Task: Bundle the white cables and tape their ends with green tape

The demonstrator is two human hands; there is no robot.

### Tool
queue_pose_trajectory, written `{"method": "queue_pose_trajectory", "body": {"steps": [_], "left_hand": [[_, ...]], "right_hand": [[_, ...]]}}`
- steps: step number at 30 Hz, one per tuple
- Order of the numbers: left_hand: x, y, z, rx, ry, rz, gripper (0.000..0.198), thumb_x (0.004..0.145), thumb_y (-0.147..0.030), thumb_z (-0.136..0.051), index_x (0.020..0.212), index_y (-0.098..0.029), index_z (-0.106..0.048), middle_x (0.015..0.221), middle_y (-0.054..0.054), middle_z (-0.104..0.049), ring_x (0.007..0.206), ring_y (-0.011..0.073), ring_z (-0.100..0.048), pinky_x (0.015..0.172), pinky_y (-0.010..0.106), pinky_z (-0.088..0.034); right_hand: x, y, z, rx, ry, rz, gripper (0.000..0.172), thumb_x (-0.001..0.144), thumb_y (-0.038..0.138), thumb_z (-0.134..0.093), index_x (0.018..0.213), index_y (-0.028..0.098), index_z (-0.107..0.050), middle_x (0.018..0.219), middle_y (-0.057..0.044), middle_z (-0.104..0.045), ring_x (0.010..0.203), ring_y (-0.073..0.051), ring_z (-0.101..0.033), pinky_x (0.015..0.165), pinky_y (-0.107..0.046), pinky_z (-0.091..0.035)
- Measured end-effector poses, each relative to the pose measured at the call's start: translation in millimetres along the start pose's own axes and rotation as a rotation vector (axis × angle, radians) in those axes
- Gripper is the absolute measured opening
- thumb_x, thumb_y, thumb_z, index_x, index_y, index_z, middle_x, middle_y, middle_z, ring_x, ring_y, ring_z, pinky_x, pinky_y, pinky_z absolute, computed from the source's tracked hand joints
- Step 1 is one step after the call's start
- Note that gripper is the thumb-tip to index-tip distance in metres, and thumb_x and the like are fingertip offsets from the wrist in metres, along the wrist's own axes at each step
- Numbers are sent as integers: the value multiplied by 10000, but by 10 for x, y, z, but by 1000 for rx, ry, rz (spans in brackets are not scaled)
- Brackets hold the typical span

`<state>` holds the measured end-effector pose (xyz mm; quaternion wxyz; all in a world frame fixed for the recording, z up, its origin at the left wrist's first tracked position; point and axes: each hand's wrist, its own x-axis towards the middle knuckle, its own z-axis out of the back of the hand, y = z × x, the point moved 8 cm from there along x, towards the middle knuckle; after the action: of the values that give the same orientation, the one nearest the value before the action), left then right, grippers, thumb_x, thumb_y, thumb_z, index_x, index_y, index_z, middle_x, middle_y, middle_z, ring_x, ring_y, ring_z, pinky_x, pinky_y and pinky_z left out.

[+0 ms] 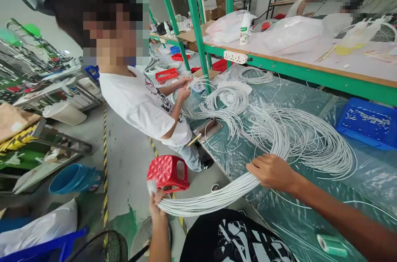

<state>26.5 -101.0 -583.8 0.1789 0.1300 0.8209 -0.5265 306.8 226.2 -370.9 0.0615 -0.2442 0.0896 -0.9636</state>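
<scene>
A thick bundle of white cables sags in front of my body, off the table's edge. My left hand is closed round its left end, where the cable ends stick out past the fingers. Further along, my right hand grips the same bundle above the table edge. From there the bundle curves up into a loose heap of white cable coils on the plastic-covered table.
A co-worker in a white shirt stands at the left, holding cables. Smaller coils lie nearby. A blue tray with small white pieces is at right, a green tape roll at the front. A red stool stands on the floor.
</scene>
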Motion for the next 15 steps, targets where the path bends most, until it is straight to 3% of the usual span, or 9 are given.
{"method": "queue_pose_trajectory", "body": {"steps": [4,9,12,15], "left_hand": [[83,742,-144,31,6,233,345,1004,-386,-497,781,-131,-561,543,-85,-357,399,52,-327,400,174,-342],[22,1337,-472,229,44,468,269,990,-383,-520,948,-136,-618,752,9,-607,581,108,-561,579,254,-525],[4,1505,-694,428,80,502,287,958,-384,-573,1080,-127,-617,942,69,-657,809,188,-652,741,365,-570],[-8,1361,-1066,621,149,368,335,947,-359,-562,1204,-144,-578,1195,127,-610,1113,271,-600,946,456,-504]], "right_hand": [[-3,-54,-4,-11,36,11,247,665,-35,-411,656,189,-514,503,-5,-485,433,-150,-382,514,-330,-163],[76,-141,65,-25,125,-27,238,774,-14,-429,669,188,-499,514,-3,-495,445,-137,-381,519,-329,-146],[153,-210,110,-40,167,-52,246,805,-3,-432,668,191,-495,517,-1,-492,449,-135,-371,517,-330,-143],[229,-282,113,-57,213,-65,257,825,0,-432,671,195,-496,512,2,-483,454,-134,-355,513,-332,-149]]}}
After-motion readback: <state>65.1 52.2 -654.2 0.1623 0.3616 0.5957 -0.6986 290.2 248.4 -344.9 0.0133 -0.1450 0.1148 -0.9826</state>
